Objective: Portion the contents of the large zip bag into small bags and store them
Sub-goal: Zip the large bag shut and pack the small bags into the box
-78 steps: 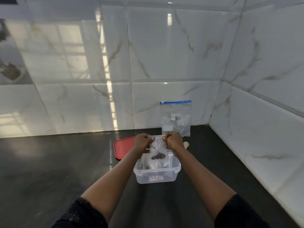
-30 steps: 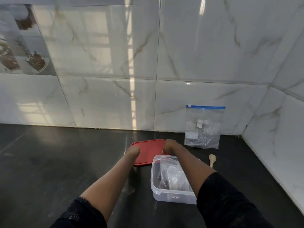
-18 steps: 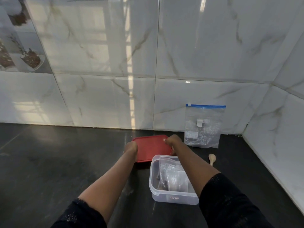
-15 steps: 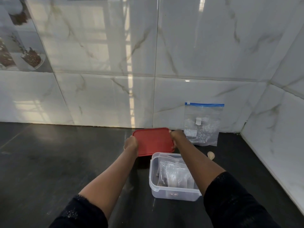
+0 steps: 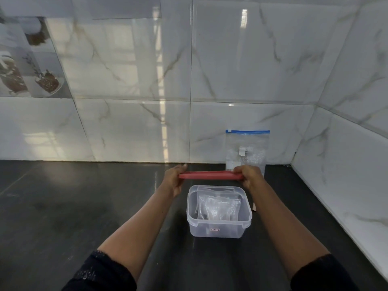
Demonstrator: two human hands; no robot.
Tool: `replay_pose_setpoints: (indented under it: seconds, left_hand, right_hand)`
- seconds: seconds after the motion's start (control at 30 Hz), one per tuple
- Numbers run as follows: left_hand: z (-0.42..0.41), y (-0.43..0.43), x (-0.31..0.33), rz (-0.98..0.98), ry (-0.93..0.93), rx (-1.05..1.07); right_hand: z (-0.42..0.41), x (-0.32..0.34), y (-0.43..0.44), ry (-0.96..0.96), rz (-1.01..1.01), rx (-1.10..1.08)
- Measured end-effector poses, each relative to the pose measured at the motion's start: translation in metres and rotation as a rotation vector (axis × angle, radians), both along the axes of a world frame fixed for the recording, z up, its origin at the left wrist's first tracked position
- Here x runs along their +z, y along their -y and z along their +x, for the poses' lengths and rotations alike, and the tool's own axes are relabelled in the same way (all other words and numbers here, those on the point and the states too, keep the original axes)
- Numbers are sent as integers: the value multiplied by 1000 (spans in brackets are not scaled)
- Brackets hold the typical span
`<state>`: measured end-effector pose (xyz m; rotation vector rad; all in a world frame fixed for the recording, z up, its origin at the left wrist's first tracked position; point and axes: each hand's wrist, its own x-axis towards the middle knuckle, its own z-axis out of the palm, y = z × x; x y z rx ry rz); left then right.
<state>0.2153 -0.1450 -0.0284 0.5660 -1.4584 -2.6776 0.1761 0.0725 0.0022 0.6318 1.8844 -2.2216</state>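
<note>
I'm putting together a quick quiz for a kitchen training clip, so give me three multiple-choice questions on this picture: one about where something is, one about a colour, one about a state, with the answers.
1. Where is the large zip bag?
A) leaning on the tiled wall behind the clear container
B) inside the container
C) flat under the lid

2. What colour is the lid?
A) blue
B) white
C) red

3. What state is the container in?
A) lidded shut
B) open, with small bags inside
C) open and empty

Answers:
1 A: the bag's blue-zipped top rests against the tiles.
2 C: the lid gripped between the left hand and the right hand is red.
3 B: the lid is held off the container in the air, and clear bags show through its open top.
</note>
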Motion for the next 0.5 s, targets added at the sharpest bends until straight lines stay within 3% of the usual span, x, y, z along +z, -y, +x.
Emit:
replay_pose_setpoints:
  seconds: [0.1,0.33,0.5]
  left_hand:
    - [9,-4,-11,-232,23,-84]
    - [19,-19,-30,-927,118,132]
    - [31,-32,-33,-1020,117,141]
  right_hand:
    - [12,-22,-8,-47,122,-20]
    - [40,-53,-9,-249,595,16]
    - [45,-59,-4,-251,835,-38]
